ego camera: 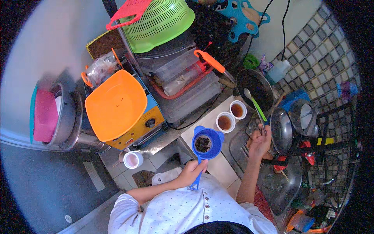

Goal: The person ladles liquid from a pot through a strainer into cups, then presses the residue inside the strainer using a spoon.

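My left hand (191,173) is closed around the handle of a blue plastic strainer (216,144), held upright in front of my shirt with dark, wet-looking leaves inside. My right hand (259,143) grips a spoon with a light green handle (259,109), its metal bowl pointing up over the edge of a dark pan (254,87). Between the hands, two white cups of brown liquid stand side by side on the counter: one nearer (225,122) and one farther (238,109). Both cups are close to the strainer's rim.
An orange plastic basin (117,105) rests on a boxy appliance (140,125) at the left. A white cup (133,160) is below it. Lidded plastic containers (190,99) and a green colander (157,25) stand at the back. The sink basin (280,187) and a steel lid (281,130) are right.
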Demonstrator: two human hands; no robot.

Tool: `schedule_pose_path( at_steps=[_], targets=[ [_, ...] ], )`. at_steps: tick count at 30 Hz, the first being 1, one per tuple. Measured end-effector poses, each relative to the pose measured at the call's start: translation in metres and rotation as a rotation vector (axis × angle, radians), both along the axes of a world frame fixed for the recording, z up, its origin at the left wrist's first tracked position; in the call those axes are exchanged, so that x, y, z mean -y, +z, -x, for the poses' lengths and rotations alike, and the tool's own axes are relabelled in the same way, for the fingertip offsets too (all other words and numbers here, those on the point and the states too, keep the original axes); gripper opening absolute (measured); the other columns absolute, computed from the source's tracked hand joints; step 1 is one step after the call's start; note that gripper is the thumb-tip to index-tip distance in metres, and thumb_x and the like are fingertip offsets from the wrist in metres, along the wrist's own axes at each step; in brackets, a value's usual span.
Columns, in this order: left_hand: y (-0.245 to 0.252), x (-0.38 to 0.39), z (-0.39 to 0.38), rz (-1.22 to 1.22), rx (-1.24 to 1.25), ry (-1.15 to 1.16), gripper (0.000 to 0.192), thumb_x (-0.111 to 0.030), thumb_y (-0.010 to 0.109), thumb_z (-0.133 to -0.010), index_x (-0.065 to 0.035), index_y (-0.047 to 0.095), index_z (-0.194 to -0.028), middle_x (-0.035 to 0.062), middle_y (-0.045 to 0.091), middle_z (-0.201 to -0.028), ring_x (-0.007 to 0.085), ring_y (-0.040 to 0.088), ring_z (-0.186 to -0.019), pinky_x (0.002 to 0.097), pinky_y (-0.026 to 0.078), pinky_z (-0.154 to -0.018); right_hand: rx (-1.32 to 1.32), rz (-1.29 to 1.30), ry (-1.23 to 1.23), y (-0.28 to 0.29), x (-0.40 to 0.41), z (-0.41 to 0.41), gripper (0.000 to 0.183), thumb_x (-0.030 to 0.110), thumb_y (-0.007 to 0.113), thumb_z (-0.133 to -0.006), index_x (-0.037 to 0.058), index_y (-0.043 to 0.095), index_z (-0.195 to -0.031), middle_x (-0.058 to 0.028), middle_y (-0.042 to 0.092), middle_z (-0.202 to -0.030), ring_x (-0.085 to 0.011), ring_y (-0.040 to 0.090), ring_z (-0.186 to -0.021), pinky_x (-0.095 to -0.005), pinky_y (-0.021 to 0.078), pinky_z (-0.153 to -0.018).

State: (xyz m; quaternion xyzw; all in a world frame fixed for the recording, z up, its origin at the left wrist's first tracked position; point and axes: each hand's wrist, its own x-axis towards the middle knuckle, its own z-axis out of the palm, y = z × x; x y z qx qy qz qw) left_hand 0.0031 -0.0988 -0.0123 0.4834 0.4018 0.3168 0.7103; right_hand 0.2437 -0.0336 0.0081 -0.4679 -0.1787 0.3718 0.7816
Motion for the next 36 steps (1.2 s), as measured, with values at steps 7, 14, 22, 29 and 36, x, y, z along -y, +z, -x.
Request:
schedule_pose_path(
  at_steps=[7,14,22,29,36],
  targets=[
    [-0.004,0.001,-0.002,-0.028,0.036,0.010,0.035,-0.027,0.037,-0.086,-0.0049,0.044,-0.060,-0.0024,0.039,-0.054,0.0052,0.035,-0.051,0.0215,0.030,-0.048,-0.128,-0.163,0.081,0.028,0.020,0.021,0.022,0.023,0.034,-0.081,0.0118,0.031,-0.063,-0.0018,0.040,-0.059,-0.0126,0.040,-0.048,-0.0227,0.0338,-0.040],
    [0.003,-0.001,-0.001,-0.032,0.014,0.001,0.035,-0.026,0.037,-0.086,-0.0047,0.044,-0.059,-0.0024,0.040,-0.054,0.0053,0.036,-0.051,0.0216,0.030,-0.047,0.058,-0.050,0.246,0.036,0.037,0.039,0.039,0.030,0.027,-0.087,0.0116,0.026,-0.052,-0.0032,0.031,-0.049,-0.0126,0.032,-0.042,-0.0233,0.0298,-0.041],
    [-0.001,-0.001,-0.003,-0.054,0.030,0.012,0.036,-0.026,0.037,-0.086,-0.0050,0.044,-0.059,-0.0020,0.040,-0.054,0.0054,0.036,-0.051,0.0216,0.031,-0.047,0.723,-0.206,0.345,0.025,0.034,0.058,0.052,0.043,0.024,-0.085,0.0105,0.022,-0.045,-0.0039,0.029,-0.047,-0.0154,0.031,-0.045,-0.0248,0.0283,-0.049],
    [-0.004,0.001,-0.001,-0.053,0.006,0.011,0.035,-0.027,0.037,-0.086,-0.0053,0.044,-0.059,-0.0021,0.040,-0.053,0.0056,0.037,-0.050,0.0213,0.031,-0.047,-0.266,-0.276,0.272,0.036,0.010,0.073,0.044,0.039,0.026,-0.087,0.0114,0.026,-0.053,0.0002,0.023,-0.051,-0.0108,0.024,-0.043,-0.0238,0.0236,-0.046],
    [0.005,0.000,-0.002,-0.005,0.009,0.003,0.036,-0.029,0.036,-0.086,-0.0060,0.044,-0.059,-0.0022,0.040,-0.053,0.0056,0.037,-0.050,0.0212,0.031,-0.047,-0.416,-0.304,0.390,0.036,-0.005,0.069,0.040,0.038,0.027,-0.087,0.0127,0.025,-0.056,0.0040,0.020,-0.049,-0.0062,0.013,-0.038,-0.0215,0.0128,-0.036]
  ],
)
